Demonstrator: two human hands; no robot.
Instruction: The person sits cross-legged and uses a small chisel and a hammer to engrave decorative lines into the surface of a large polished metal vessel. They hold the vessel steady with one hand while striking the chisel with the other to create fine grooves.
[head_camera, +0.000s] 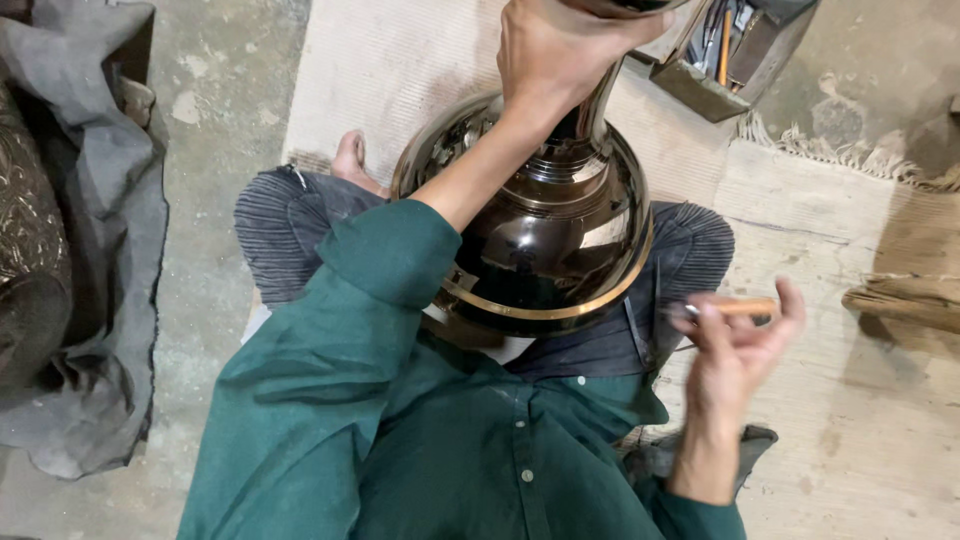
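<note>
Under our left hand (560, 50), one polished dark metal vase (545, 230) with a brass-coloured band round its belly, lying across our lap; our fingers are wrapped tight round its narrow neck, near the mouth, and the round body sits just below the wrist. Between the pressed fingertips of our right hand (735, 345), one short wooden-handled tool (735, 308), pinched and held level; it is blurred, so we cannot tell its tip. Vase and tool stand apart, the tool just beside the vase's banded rim. Beyond the left fingers, one metal box (715, 85) of tools on a pale mat (400, 60). Far off the left forearm, one heap of grey cloth (100, 250).
</note>
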